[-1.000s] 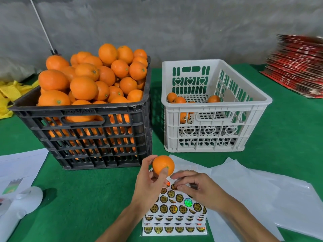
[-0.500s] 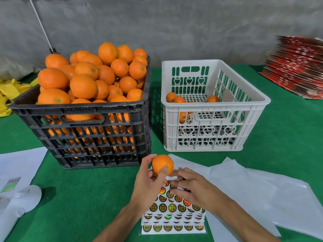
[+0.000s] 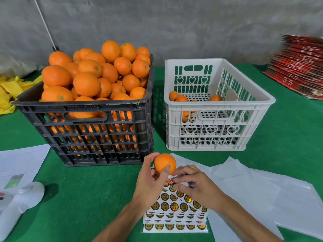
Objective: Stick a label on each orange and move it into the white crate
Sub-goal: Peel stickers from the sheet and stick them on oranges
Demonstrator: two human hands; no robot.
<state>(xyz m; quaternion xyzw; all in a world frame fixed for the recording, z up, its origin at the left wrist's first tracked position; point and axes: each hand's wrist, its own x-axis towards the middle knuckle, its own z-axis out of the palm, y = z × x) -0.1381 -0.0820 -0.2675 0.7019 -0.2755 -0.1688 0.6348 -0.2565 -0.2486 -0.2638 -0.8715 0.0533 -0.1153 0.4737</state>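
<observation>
The left hand (image 3: 150, 182) grips an orange (image 3: 165, 163) just above the label sheets (image 3: 174, 210), the right hand (image 3: 195, 186) pinching at a label there, fingers curled, with the heaped black crate (image 3: 97, 133) close ahead-left, the white crate (image 3: 209, 119) ahead-right, open green tabletop (image 3: 78, 189) left.

Left hand (image 3: 150, 182) holds orange (image 3: 165, 163); right hand (image 3: 195, 187) fingers (image 3: 176, 179) on label sheet (image 3: 176, 212).

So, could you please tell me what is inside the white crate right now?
The white crate holds a few oranges on its perforated floor, mostly at its left. Its near wall partly hides them, so I can't count them exactly.
</observation>
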